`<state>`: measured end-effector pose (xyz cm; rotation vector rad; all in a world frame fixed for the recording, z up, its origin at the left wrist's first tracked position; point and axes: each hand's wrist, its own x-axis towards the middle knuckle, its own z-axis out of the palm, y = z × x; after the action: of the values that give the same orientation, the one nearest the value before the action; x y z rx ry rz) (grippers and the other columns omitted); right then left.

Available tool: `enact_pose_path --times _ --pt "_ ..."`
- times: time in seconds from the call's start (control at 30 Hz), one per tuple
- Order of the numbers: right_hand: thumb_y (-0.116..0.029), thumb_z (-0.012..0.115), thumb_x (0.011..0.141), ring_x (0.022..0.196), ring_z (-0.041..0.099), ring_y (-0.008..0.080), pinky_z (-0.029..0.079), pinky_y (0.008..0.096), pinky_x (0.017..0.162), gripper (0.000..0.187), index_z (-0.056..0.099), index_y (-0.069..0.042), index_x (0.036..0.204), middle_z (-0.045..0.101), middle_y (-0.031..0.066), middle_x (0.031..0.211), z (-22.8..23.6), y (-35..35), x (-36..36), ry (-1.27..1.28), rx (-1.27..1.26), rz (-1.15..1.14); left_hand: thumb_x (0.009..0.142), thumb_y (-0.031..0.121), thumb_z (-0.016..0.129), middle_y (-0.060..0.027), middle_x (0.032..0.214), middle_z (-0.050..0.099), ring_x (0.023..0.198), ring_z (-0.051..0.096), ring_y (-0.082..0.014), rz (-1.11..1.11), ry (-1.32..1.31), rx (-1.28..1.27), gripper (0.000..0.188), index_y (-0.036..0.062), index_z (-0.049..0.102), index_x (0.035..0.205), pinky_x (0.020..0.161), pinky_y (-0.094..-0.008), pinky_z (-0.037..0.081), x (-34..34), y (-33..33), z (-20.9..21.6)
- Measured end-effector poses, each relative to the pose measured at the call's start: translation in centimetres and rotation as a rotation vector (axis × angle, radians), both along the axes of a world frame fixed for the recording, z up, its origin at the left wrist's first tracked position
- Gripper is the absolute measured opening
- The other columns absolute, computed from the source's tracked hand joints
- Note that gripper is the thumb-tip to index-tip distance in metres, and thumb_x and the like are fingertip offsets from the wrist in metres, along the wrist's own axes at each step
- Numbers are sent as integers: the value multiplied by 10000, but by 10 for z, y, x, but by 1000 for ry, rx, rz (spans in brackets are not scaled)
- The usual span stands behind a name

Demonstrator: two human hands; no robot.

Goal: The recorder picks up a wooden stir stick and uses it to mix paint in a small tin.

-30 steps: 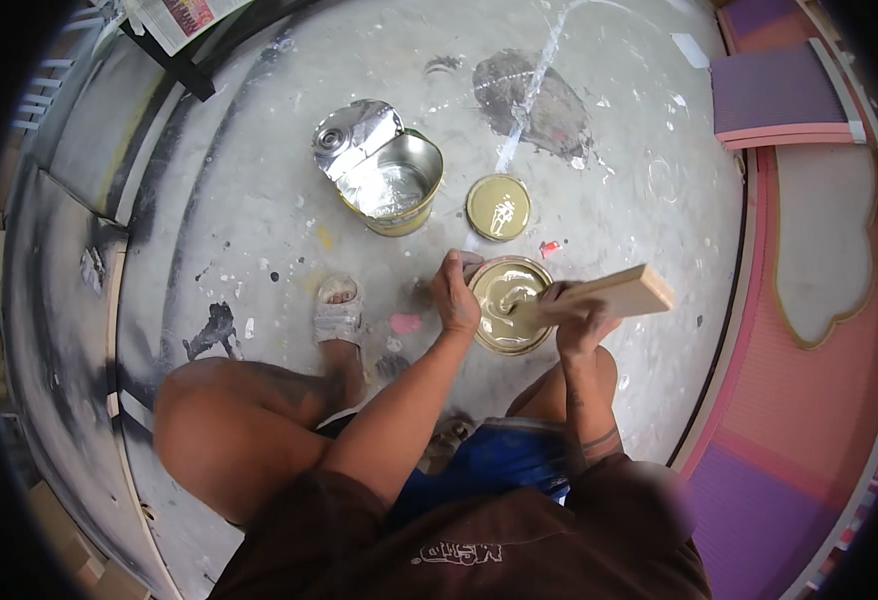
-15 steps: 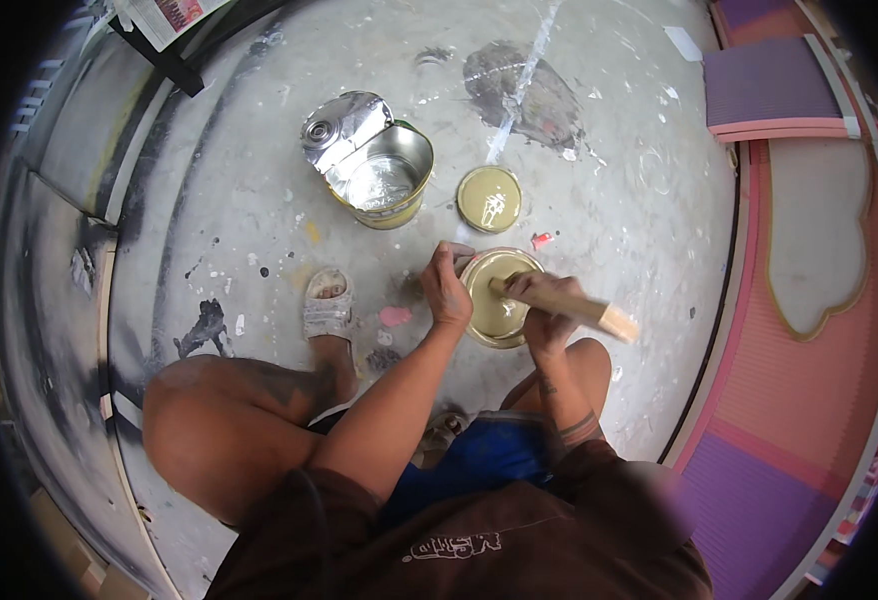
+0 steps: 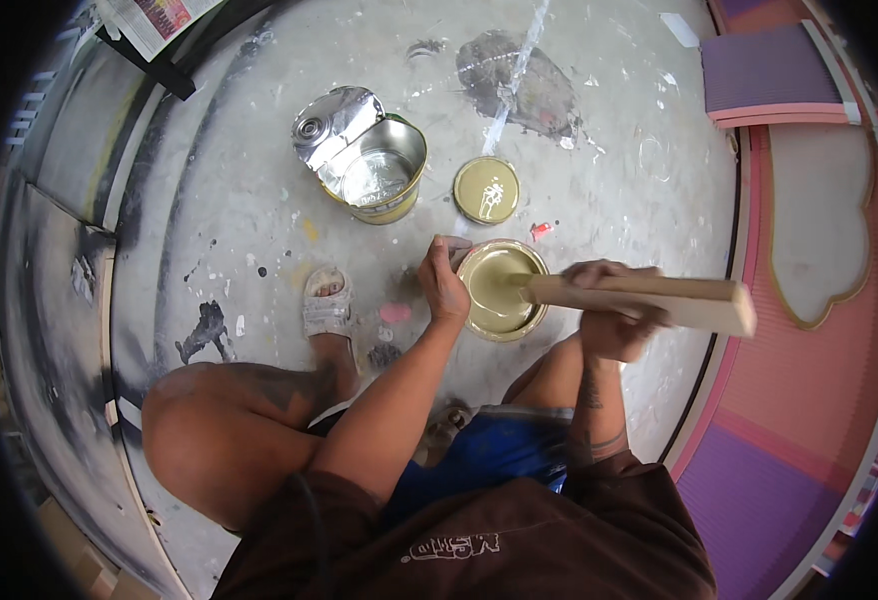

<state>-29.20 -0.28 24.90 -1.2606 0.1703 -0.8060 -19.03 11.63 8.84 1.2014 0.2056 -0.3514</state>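
Note:
A round can of olive-beige paint (image 3: 495, 290) stands on the floor in front of me. My left hand (image 3: 445, 281) steadies it, fingers curled against its left side near the rim. My right hand (image 3: 619, 322) is wrapped round a pale wooden stick (image 3: 659, 300). The stick's left end dips into the paint; its thick end points right, tilted up over the floor. Just beyond the can lies a round lid (image 3: 487, 190) with olive paint and white marks. Further left stands an opened metal tin (image 3: 379, 180), its cut top folded back and its shiny inside showing.
A small red scrap (image 3: 541, 231) is on the paint-spattered concrete floor (image 3: 639, 190). My sandalled left foot (image 3: 328, 300) rests left of the can. Pink and purple ribbed panels (image 3: 779, 420) run along the right. A dark-smeared board (image 3: 69, 330) edges the left, with newspaper (image 3: 159, 22) above.
My right hand has swung right and away from the can's middle, tilting the stick lower and showing more of its length. My left hand stays at the can.

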Motion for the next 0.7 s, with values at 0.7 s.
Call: enact_pose_path --times 0.7 --pt "-752 451 928 752 636 311 546 423 689 834 612 66 943 627 171 820 -10 4 6 83 14 -272 1070 415 391 -106 836 668 796 624 -190 4 -10 10 564 -47 655 883 784 -325 493 2 2 0"
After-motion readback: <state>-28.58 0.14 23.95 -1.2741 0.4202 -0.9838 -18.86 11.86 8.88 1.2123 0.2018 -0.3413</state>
